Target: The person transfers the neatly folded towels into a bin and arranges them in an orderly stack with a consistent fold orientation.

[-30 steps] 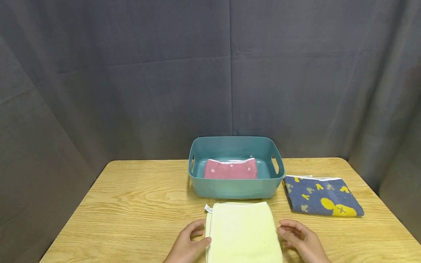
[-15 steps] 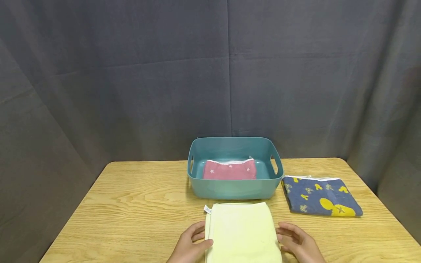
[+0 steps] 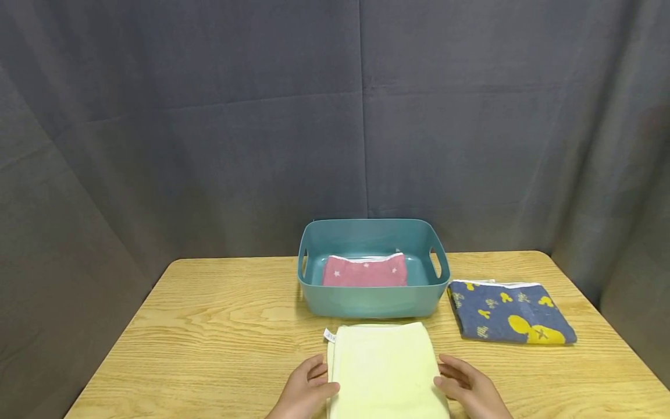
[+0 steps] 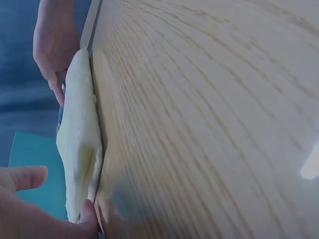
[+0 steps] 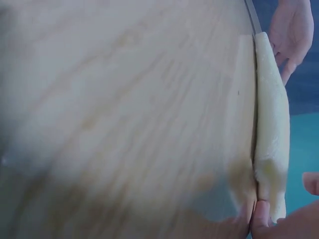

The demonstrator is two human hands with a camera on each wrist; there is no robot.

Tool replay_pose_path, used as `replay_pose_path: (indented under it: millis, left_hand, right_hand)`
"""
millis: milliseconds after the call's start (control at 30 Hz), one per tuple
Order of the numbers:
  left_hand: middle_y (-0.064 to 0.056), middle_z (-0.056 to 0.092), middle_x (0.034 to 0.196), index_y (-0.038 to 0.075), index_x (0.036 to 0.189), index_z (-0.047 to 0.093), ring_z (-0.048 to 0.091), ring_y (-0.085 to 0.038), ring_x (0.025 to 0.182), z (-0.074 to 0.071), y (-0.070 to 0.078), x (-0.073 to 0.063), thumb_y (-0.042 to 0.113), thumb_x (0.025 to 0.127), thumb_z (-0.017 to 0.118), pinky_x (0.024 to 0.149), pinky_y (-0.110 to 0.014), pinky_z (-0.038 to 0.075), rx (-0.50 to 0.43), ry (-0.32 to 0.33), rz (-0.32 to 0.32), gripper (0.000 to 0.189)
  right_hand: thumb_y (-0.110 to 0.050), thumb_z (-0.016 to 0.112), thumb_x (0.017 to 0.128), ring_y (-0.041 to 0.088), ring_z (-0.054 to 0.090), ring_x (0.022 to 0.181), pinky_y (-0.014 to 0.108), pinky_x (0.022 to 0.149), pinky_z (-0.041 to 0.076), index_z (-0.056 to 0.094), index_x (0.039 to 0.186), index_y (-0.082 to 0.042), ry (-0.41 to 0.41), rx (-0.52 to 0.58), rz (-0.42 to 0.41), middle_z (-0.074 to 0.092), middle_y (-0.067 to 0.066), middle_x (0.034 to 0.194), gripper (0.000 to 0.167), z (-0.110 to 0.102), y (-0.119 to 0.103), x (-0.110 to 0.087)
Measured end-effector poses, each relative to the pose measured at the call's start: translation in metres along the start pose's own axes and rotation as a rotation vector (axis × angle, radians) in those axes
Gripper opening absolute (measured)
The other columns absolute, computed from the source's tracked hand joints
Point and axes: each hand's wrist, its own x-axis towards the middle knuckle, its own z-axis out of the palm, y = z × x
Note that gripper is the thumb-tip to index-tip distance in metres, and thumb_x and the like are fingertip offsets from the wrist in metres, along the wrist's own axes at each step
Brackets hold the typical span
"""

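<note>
Both hands are down on the folded pale yellow towel [image 3: 384, 372] at the near edge of the bench [image 3: 209, 326]. The left hand [image 3: 306, 389] sits at the towel's left edge, thumb lying over the top and fingers curled against the side, a pinching grip; the left wrist view shows the fingertips [image 4: 92, 219] tucked where the cloth meets the wood. The right hand [image 3: 468, 389] mirrors it on the right edge, thumb on top, fingers against the side, and the right wrist view has a fingertip [image 5: 261, 214] right at the fold's lower edge. So the towel lies squarely between the 2 hands, neither one nearer, its long axis running near to far, straight towards the teal basket [image 3: 373, 302] just beyond its far edge. A small white tag [image 3: 329, 335] sticks out at the towel's far left corner. Inside the basket lies a folded pink towel [image 3: 365, 272] with white stars. To the right of the basket, apart from it, a folded navy towel [image 3: 510, 312] with yellow figures lies flat on the bench. Dark grey curtain [image 3: 209, 116] behind.
</note>
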Motion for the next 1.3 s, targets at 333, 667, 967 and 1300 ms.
replay_pose_path:
  millis: [333, 667, 967, 1300]
  left_hand:
    - [-0.042, 0.04, 0.132, -0.028, 0.139, 0.02, 0.045, -0.056, 0.12, 0.002, -0.001, 0.002, 0.005, 0.093, 0.063, 0.098, -0.056, 0.046, -0.021, -0.015, -0.032, 0.071]
    - [-0.032, 0.054, 0.119, -0.03, 0.135, 0.025, 0.058, -0.046, 0.111, 0.014, -0.006, 0.007, -0.004, 0.091, 0.06, 0.087, -0.045, 0.056, -0.126, -0.037, 0.018, 0.062]
    - [-0.022, 0.055, 0.114, -0.02, 0.134, 0.036, 0.063, -0.028, 0.097, 0.017, -0.009, 0.011, -0.007, 0.088, 0.064, 0.078, -0.041, 0.058, -0.057, -0.019, 0.073, 0.055]
    - [-0.018, 0.055, 0.108, -0.019, 0.131, 0.04, 0.06, -0.023, 0.091, 0.015, -0.01, 0.01, -0.006, 0.088, 0.062, 0.078, -0.04, 0.056, -0.03, -0.046, 0.113, 0.05]
  right_hand:
    - [-0.028, 0.069, 0.094, 0.045, 0.052, 0.12, 0.045, 0.092, 0.051, 0.043, 0.142, 0.01, -0.001, -0.08, 0.013, 0.052, 0.031, 0.134, 0.067, 0.001, -0.003, 0.007]
    - [-0.028, 0.074, 0.089, 0.035, 0.062, 0.103, 0.044, 0.082, 0.054, 0.044, 0.139, 0.014, 0.02, -0.088, 0.032, 0.06, 0.028, 0.123, 0.072, 0.01, -0.004, 0.008]
    - [-0.021, 0.078, 0.086, 0.035, 0.061, 0.102, 0.044, 0.083, 0.053, 0.043, 0.138, 0.015, 0.033, -0.116, 0.0, 0.062, 0.026, 0.117, 0.073, 0.017, -0.001, 0.012]
    - [-0.01, 0.075, 0.087, 0.033, 0.065, 0.097, 0.042, 0.078, 0.056, 0.043, 0.135, 0.021, 0.025, -0.039, 0.026, 0.066, 0.024, 0.111, 0.065, 0.017, -0.002, 0.012]
